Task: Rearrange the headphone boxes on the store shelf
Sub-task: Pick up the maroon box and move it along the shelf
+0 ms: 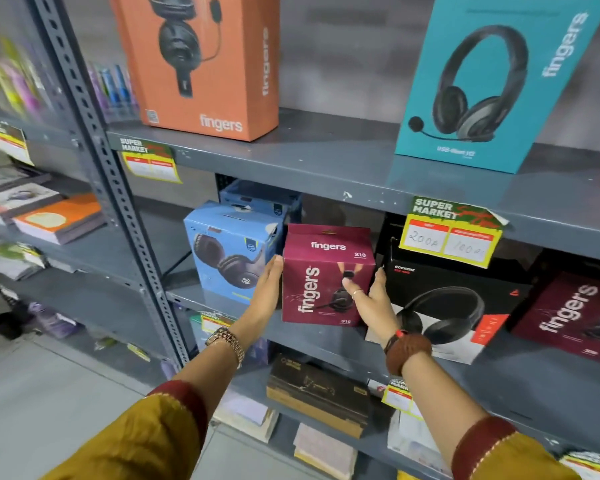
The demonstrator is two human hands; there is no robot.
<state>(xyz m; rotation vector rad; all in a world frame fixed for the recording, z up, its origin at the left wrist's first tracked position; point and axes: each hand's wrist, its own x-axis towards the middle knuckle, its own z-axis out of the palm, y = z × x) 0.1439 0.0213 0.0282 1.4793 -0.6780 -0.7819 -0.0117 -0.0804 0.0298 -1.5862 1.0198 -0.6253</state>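
Note:
A maroon "fingers" S10 headphone box [321, 271] stands upright on the middle grey shelf [326, 341]. My left hand [269, 289] presses flat against its left side, and my right hand [371, 297] grips its right side with the thumb across the front. Left of it stand a light blue headphone box [227, 247] with another blue box [260, 199] behind. Right of it are a black headphone box [451, 306] and a second maroon "fingers" box [568, 317].
On the upper shelf [326, 157] stand an orange "fingers" box [201, 64] and a teal headset box [496, 81]. Yellow price tags [452, 233] hang from the shelf edges. A perforated grey upright [101, 161] divides the bays; books [56, 220] lie left, a brown box [319, 393] below.

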